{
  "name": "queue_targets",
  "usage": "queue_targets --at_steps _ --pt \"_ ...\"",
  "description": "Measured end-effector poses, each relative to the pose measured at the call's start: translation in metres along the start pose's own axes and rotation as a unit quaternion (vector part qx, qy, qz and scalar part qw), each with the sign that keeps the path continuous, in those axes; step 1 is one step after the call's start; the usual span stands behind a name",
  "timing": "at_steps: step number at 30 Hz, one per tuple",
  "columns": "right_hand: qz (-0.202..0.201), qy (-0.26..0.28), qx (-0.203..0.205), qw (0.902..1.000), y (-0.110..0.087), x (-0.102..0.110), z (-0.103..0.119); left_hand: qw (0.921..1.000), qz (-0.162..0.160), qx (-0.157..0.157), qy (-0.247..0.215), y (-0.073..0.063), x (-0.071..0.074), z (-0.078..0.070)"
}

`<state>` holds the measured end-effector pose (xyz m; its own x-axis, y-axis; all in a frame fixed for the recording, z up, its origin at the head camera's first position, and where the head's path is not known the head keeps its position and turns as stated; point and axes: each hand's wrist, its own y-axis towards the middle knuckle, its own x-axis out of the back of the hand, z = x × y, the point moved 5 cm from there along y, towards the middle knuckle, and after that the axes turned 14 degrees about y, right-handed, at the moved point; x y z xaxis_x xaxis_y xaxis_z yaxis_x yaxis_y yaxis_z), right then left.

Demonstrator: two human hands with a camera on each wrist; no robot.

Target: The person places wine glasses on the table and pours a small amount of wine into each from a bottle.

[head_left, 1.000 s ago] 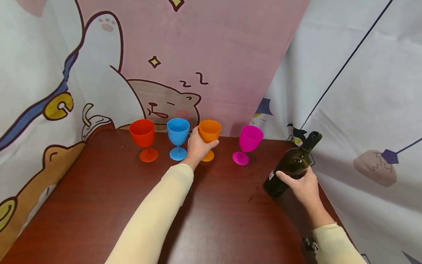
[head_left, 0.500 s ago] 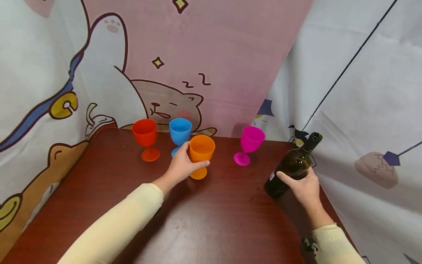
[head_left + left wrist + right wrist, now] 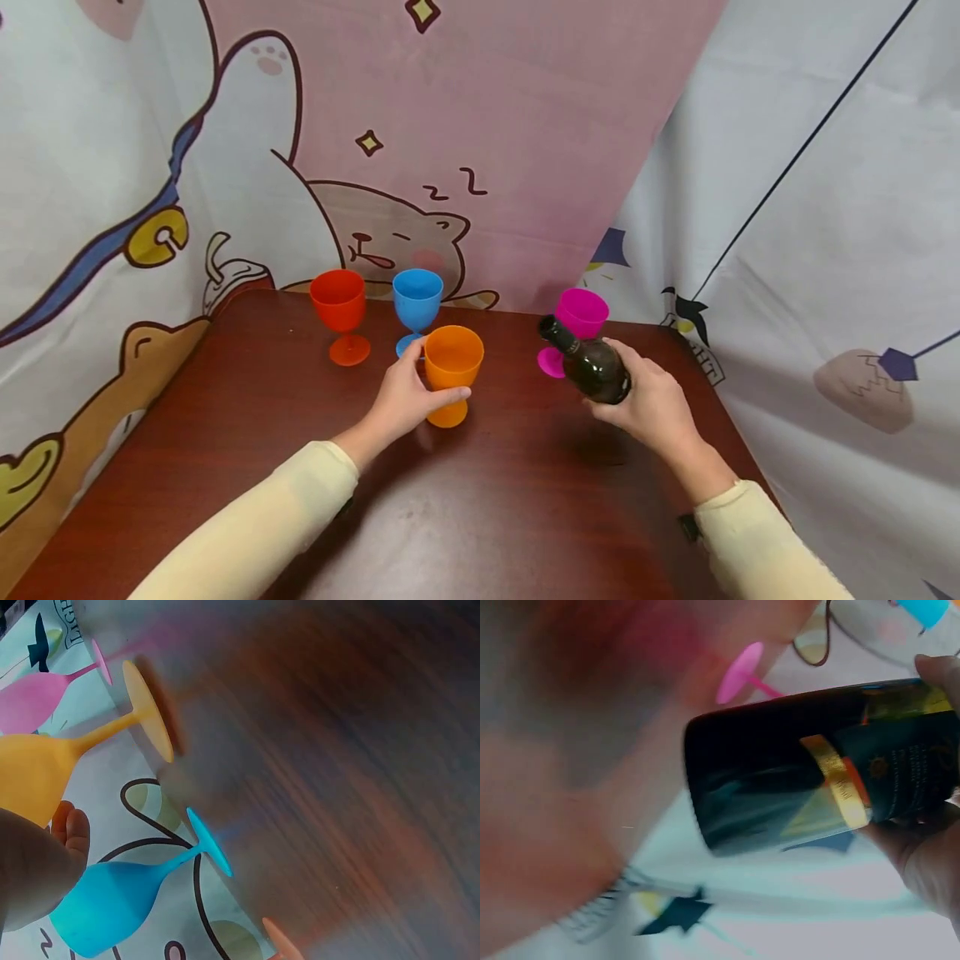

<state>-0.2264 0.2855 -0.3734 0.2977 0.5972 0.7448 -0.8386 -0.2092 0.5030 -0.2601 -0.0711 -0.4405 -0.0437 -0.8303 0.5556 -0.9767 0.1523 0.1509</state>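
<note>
My left hand (image 3: pixel 401 389) grips the bowl of an orange goblet (image 3: pixel 453 354), which stands upright in front of the other goblets. Its foot (image 3: pixel 150 712) is close to the table; whether it touches I cannot tell. In my right hand (image 3: pixel 652 396) is a dark green wine bottle (image 3: pixel 596 371), fingers wrapped round its body. The bottle leans with its open neck toward the orange goblet, still apart from it. From the right wrist, the bottle's base and gold-banded label (image 3: pixel 840 780) show. Behind the bottle, a magenta goblet (image 3: pixel 582 310) is partly hidden.
A blue goblet (image 3: pixel 417 300) stands just behind my left hand, and a red goblet (image 3: pixel 339 302) to its left. All are on a dark red-brown wooden table (image 3: pixel 480 517). A printed cloth (image 3: pixel 525 167) with cartoon animals hangs along the back and sides.
My left hand has brought the orange goblet out of the row toward me. My right hand has raised the bottle off the table, moved it left and tipped its neck left.
</note>
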Motion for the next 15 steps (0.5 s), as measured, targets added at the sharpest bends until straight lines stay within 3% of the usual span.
queue_targets --at_steps 7,15 --pt "0.057 -0.084 0.051 0.9935 0.016 0.001 0.040 0.9999 0.008 -0.009 0.004 -0.003 -0.003 -0.001" --pt "0.096 -0.141 0.075 0.9824 0.028 0.003 0.059 0.9997 0.023 -0.008 -0.002 -0.006 -0.006 -0.001"
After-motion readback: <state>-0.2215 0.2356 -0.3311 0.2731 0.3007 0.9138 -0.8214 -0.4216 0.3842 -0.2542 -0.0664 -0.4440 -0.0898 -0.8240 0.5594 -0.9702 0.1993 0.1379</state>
